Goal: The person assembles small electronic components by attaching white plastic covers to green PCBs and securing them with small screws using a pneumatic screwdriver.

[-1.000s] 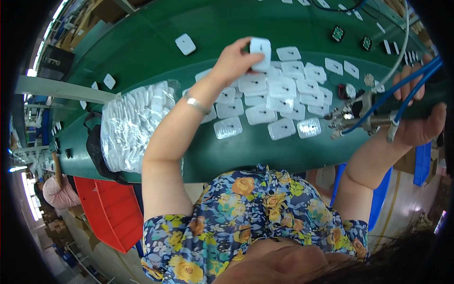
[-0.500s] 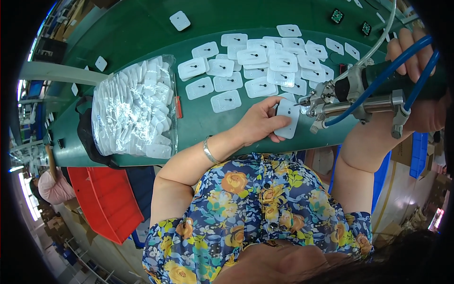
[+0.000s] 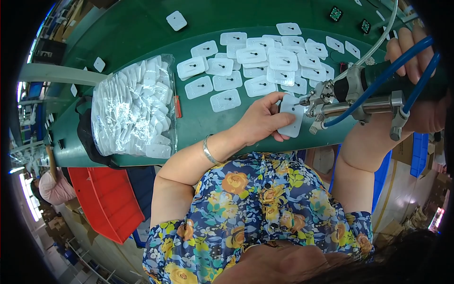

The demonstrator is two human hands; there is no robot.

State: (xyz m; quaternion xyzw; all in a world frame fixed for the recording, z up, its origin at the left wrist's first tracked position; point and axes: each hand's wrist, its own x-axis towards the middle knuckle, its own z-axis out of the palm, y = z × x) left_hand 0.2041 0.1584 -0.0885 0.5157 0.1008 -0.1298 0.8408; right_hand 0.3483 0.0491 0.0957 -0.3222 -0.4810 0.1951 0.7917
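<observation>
My left hand pinches a white rounded plastic plate between thumb and fingers, just above the green bench. The plate has small dark holes. My right hand is wrapped around the dark body of a powered screwdriver with metal fittings and blue hoses. Its metal tip points left and sits at the upper right edge of the plate; I cannot tell whether it touches a hole. Beyond my left hand lie several similar white plates, some overlapping, each with a small dark part in the middle.
A clear bag full of white plates lies at the left, with a red-handled tool beside it. Small green circuit boards and a few plates sit farther back. A red bin stands below the bench's left edge. Someone in pink is far left.
My left hand has moved the plate slightly right, closer under the screwdriver tip, and turned it a little. The loose plates at the far left back have shifted slightly left.
</observation>
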